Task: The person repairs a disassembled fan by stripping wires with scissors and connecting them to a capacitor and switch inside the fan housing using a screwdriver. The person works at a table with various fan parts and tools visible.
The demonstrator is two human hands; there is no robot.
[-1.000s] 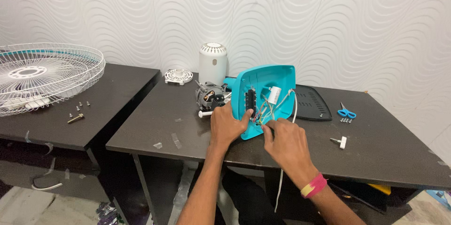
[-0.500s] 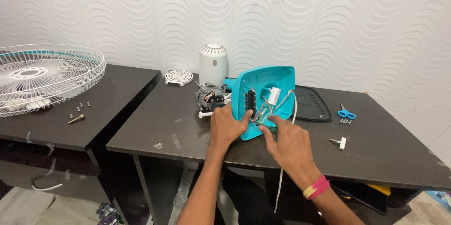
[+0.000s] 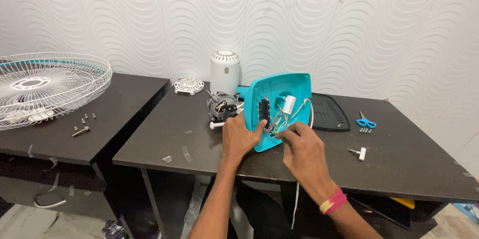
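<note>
Teal fan base point(image 3: 279, 104) stands tipped on edge near the middle of the dark bench point(image 3: 409, 169), its open underside turned toward the person, showing a black switch block point(image 3: 263, 112), a white cylinder-shaped part point(image 3: 288, 103) and a tangle of thin wires point(image 3: 277, 125). Left hand point(image 3: 239, 136) is clasped on the lower left rim of the base, thumb lying inside, steadying it. Right hand point(image 3: 302, 144) has its fingertips pinched in among the wires at the bottom of the cavity; what exactly they grip is too small to tell. Judged step: work on the wiring inside the base, shell held still meanwhile. Any next move there calls for fine fingertip control and a firm hold on the rim, since the base rests only on its edge. Just behind it lies the bare motor point(image 3: 222, 107), then a white cap-like housing point(image 3: 224, 72) and a round white grille piece point(image 3: 189, 86). To the right: black cover plate point(image 3: 327, 114), blue scissors point(image 3: 366, 120), small screws point(image 3: 365, 130), a white knob point(image 3: 360, 153). On the neighbouring bench, the wire guard point(image 3: 45, 87) and more screws point(image 3: 85, 121).
</note>
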